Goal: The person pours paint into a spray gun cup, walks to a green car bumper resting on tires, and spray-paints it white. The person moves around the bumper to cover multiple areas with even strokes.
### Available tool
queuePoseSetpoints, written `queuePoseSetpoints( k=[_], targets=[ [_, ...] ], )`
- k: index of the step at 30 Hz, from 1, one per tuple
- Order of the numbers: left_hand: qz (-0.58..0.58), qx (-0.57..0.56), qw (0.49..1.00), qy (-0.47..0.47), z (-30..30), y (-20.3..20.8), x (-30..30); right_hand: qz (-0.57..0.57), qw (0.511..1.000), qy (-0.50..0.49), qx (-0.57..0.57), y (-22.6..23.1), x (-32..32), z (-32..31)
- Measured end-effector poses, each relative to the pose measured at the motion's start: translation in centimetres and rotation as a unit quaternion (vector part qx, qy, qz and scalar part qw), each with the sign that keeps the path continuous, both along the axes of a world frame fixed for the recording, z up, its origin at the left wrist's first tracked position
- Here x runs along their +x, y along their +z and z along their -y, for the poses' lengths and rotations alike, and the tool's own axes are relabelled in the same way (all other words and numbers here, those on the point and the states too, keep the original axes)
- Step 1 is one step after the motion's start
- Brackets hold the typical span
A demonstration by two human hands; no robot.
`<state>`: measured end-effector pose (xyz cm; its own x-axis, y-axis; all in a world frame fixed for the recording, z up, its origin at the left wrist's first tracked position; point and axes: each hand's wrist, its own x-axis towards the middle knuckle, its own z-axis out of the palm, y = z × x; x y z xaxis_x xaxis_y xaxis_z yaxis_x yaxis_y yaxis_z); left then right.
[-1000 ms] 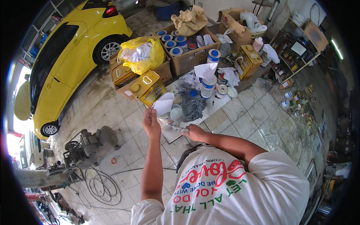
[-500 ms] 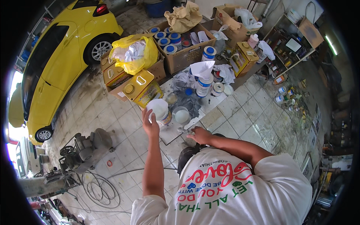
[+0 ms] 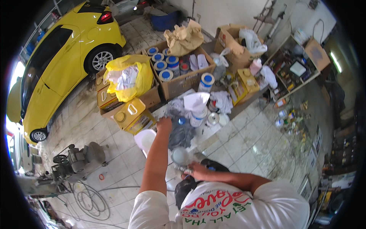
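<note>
My left arm reaches forward. My left hand (image 3: 164,124) is curled down beside a yellow rectangular tin (image 3: 134,116); what its fingers grip, if anything, is hidden. Below it a white bucket (image 3: 145,139) stands partly behind my forearm. Close to my body, my right hand (image 3: 197,171) is closed round a slim grey tool (image 3: 183,168), whose kind I cannot make out. Just past that tool is a clear cup (image 3: 179,155) with pale contents. A dark grey stained sheet (image 3: 181,136) lies beyond, with a blue lid (image 3: 182,120) on it.
Beyond stand a paint can with a white paper cone (image 3: 196,101), a carton of blue-lidded cans (image 3: 183,86) and a yellow plastic bag (image 3: 131,78). A yellow car (image 3: 57,72) and a compressor (image 3: 82,158) with coiled hose are at left, small bottles (image 3: 291,116) at right.
My left hand has let go of the white bucket and moved over beside the yellow tin. My right hand, still on the grey tool, sits lower in the picture. The view has shifted.
</note>
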<state>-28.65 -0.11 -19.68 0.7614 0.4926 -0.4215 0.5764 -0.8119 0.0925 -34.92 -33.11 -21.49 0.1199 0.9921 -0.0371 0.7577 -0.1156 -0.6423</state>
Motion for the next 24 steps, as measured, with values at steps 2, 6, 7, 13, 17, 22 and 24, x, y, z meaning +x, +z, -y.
queuePoseSetpoints(
  k=[2,6,7,13,17,22,24],
  targets=[
    [-0.038,0.055,0.997,0.025,0.6,-3.6,1.7,-0.013,0.998,0.06,0.028,0.1,1.5,1.6],
    [-0.084,0.097,0.991,0.03,0.4,-7.3,2.6,0.009,0.984,0.177,0.032,-2.1,4.6,5.4],
    [-0.093,0.084,0.991,0.036,0.1,-7.4,2.6,-0.033,0.987,0.158,0.001,-2.7,5.3,6.0],
    [0.069,0.11,0.991,-0.034,3.3,3.9,3.6,-0.123,0.979,0.107,-0.121,-3.6,8.5,6.4],
    [0.36,-0.1,0.925,0.068,8.5,18.3,-3.5,-0.076,0.979,0.175,-0.071,-3.5,8.9,3.3],
    [0.47,-0.086,0.85,0.223,16.2,19.6,-17.0,-0.079,0.979,0.177,-0.067,-0.7,6.6,-2.0],
    [0.506,-0.036,0.808,0.299,19.7,16.8,-21.8,-0.048,0.966,0.252,-0.022,2.3,4.5,-3.8]
  ],
)
